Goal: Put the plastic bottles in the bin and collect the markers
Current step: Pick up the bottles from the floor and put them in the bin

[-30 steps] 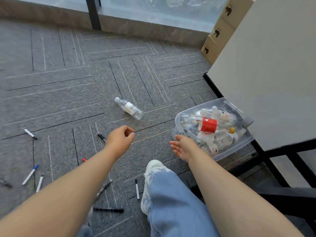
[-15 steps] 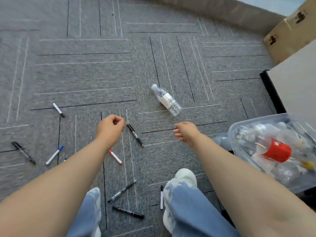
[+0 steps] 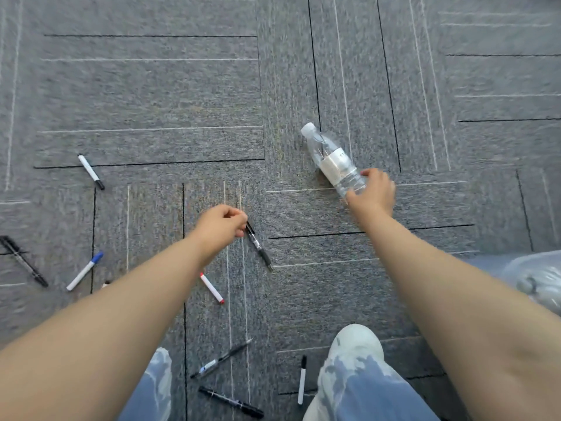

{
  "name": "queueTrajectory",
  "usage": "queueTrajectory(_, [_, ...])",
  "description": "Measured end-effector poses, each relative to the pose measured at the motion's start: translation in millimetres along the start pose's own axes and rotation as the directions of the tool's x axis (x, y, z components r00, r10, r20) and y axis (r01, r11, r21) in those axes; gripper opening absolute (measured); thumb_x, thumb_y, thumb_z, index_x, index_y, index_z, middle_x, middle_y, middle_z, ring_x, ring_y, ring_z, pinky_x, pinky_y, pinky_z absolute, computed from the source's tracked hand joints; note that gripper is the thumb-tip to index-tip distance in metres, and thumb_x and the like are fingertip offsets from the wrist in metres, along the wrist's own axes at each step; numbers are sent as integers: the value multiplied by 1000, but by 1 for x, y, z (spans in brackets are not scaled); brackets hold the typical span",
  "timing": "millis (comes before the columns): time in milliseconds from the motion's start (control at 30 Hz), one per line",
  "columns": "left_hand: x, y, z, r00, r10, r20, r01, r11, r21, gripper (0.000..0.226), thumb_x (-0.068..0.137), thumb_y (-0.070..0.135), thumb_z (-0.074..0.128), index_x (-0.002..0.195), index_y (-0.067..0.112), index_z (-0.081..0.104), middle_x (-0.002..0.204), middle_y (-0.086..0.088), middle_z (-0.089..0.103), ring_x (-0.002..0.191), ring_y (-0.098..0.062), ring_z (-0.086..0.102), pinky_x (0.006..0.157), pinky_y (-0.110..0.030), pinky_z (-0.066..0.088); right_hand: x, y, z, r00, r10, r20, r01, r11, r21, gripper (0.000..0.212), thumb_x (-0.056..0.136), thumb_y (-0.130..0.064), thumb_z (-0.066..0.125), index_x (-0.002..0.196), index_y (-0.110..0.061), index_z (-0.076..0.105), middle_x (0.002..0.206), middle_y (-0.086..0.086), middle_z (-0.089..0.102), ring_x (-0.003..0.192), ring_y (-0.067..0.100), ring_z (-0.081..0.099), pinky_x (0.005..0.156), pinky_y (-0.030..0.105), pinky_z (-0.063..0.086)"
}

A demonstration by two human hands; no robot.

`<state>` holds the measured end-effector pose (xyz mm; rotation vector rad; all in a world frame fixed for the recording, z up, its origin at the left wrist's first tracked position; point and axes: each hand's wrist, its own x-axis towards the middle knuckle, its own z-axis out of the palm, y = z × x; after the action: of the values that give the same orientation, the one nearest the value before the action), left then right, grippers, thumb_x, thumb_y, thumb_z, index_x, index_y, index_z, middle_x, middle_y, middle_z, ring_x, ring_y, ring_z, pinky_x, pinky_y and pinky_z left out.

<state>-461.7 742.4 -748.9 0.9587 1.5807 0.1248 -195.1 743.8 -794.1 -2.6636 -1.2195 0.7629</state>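
Note:
A clear plastic bottle (image 3: 332, 161) with a white cap and white label lies on the grey carpet. My right hand (image 3: 372, 191) wraps around its bottom end, fingers curled on it. My left hand (image 3: 220, 227) is closed, its fingertips at the top end of a black pen (image 3: 259, 248) that lies on the floor. Several markers and pens are scattered around: a red-tipped marker (image 3: 212, 288), a blue-capped marker (image 3: 85, 270), a white marker with a black cap (image 3: 91, 171) and a black marker (image 3: 23, 260). The clear bin (image 3: 534, 279) shows only as a blurred corner at the right edge.
More pens lie near my feet: a black pen (image 3: 221, 358), a black marker (image 3: 230, 402) and a white marker (image 3: 301, 379). My white shoe (image 3: 356, 344) and jeans (image 3: 364, 390) fill the lower middle. The carpet has line patterns.
The view has tilted down and shifted left, so the bin is nearly out of frame. My right hand reached forward and took hold of the bottle's bottom end. My left hand closed onto the black pen.

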Motion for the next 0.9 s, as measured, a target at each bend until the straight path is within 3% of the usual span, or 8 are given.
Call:
queueTrajectory(133, [6, -6, 0, 999, -24, -43, 24, 1000, 1, 10, 95, 15, 46, 88, 16, 53, 88, -1, 59, 74, -9, 55, 58, -17, 39, 17, 7, 9, 996, 33, 82, -30, 999, -36, 86, 77, -28, 74, 146, -14, 23, 147, 8, 38, 138, 29, 32, 109, 47, 31])
queueTrajectory(233, [8, -7, 1, 998, -25, -55, 26, 999, 26, 9, 95, 15, 46, 97, 13, 54, 89, 0, 59, 75, -9, 55, 59, -18, 40, 15, 10, 21, 978, 109, 175, -109, 994, -10, 94, 77, -30, 75, 148, -15, 14, 148, 12, 38, 135, 34, 35, 107, 49, 35])
queueTrajectory(333, [7, -5, 1, 997, -29, -74, 30, 999, 20, 10, 95, 15, 46, 101, 12, 54, 89, 0, 59, 74, -9, 54, 60, -20, 42, 3, 10, 33, 968, 158, 197, -163, 987, 9, 88, 74, -32, 76, 141, -11, 24, 139, 17, 42, 126, 35, 44, 101, 47, 42])
queueTrajectory(433, [3, -2, 2, 996, -26, -85, 26, 1000, 3, 10, 95, 15, 46, 100, 12, 54, 87, 0, 58, 72, -9, 54, 59, -20, 41, -20, 8, 38, 927, 215, 308, -263, 956, 127, 83, 72, -34, 74, 136, -9, 27, 132, 17, 45, 115, 34, 52, 96, 43, 47])
queueTrajectory(633, [-28, 24, 1, 995, 8, -96, -13, 999, -46, 17, 95, 14, 47, 80, 19, 52, 80, -1, 57, 67, -9, 53, 55, -19, 38, -75, 4, -1, 843, 104, 527, -312, 894, 323, 86, 86, -31, 62, 148, -12, 5, 143, 17, 40, 122, 35, 49, 98, 42, 45])
queueTrajectory(767, [-71, 52, 8, 989, 81, -121, -93, 991, -100, 21, 95, 13, 45, 75, 17, 49, 76, -1, 54, 63, -8, 50, 52, -19, 35, -111, 3, -67, 865, 50, 500, -281, 873, 399, 75, 84, -38, 59, 145, -15, 20, 143, 13, 39, 119, 32, 51, 81, 38, 45])
queueTrajectory(900, [-133, 68, 29, 969, 219, -113, -233, 963, -136, 22, 95, 13, 46, 74, 18, 51, 74, -1, 55, 65, -10, 51, 56, -19, 36, -168, 17, -136, 908, 29, 419, -265, 813, 518, 53, 89, -38, 55, 131, -10, 39, 118, 7, 51, 86, 15, 57, 60, 24, 44])
